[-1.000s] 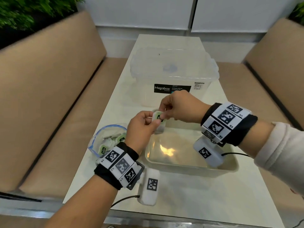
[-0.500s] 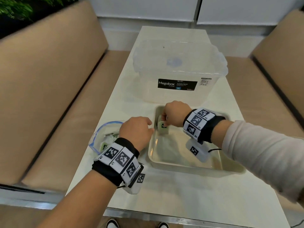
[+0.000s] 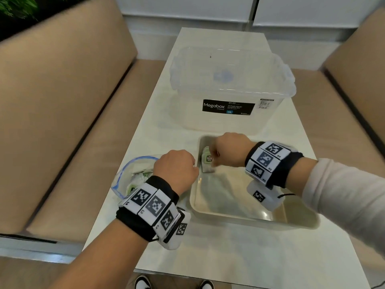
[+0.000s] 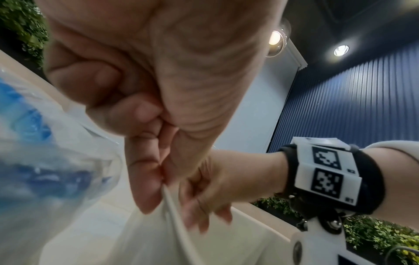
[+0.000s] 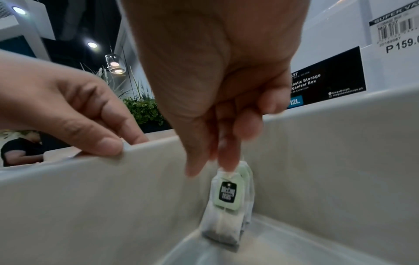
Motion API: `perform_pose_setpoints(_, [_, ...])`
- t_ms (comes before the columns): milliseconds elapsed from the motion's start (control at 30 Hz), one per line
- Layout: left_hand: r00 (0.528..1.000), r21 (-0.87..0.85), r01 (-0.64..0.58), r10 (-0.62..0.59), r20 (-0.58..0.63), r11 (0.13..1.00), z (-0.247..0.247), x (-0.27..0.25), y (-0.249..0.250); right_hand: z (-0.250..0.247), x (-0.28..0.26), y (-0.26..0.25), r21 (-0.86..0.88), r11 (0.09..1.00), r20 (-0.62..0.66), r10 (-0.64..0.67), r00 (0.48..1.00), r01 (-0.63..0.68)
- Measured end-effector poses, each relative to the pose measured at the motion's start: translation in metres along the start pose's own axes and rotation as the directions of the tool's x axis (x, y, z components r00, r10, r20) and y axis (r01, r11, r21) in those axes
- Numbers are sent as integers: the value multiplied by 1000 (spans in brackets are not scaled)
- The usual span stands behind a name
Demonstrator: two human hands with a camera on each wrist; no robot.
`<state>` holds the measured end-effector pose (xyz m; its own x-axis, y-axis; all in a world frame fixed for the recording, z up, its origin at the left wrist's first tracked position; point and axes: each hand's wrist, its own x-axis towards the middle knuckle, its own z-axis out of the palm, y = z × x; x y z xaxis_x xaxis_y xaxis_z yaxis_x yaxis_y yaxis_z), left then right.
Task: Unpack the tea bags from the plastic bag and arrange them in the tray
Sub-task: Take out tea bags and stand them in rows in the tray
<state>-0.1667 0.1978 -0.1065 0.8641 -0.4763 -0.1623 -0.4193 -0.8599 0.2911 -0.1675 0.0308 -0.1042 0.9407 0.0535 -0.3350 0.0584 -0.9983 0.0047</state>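
Tea bags (image 5: 229,211) stand upright in the far left corner of the tray (image 3: 239,215), long axis vertical, green tags facing the tray's open middle. The right hand (image 3: 230,150) pinches their top edge between thumb and fingertips (image 5: 228,159); how many bags sit in the bundle is hard to tell, since they overlap. The bottom edge touches the tray floor close to the corner walls. The left hand (image 3: 176,170) curls its fingers (image 5: 108,141) over the tray's left rim. Most of the tray floor towards the near and right sides lies bare. Just left of the tray on the counter (image 3: 239,257), the plastic bag (image 3: 133,176) lies with its blue-edged mouth open, more tea bags inside, partly hidden behind the left wrist. A clear lidded storage box (image 3: 229,86) stands just beyond the tray's far rim.
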Motion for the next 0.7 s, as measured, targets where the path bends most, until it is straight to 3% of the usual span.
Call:
perform_pose_setpoints(133, [1000,1,2,-2,13,1000,-1,1,0,11,5,1,-60,985,349,-129,928,159])
perform_pose_setpoints(267, [1000,7,-1,1,6,1000,1,2,0,17,16,-2,-141,960,456,-154,877,242])
perform_pose_setpoints(367, [1000,2,-12,12,-7,1000,2,1,-1,20,22,-4,-151,953,442,-173,880,263])
perform_pose_setpoints(567, [999,-63,-24,25,26,998,-5,1,-7,18,20,-7,-53,983,380,-142,914,174])
perform_pose_setpoints(700, [999,-256,-24,13,-42,966,-35,1,-32,-17,5,-10,42,996,177,-81,981,75])
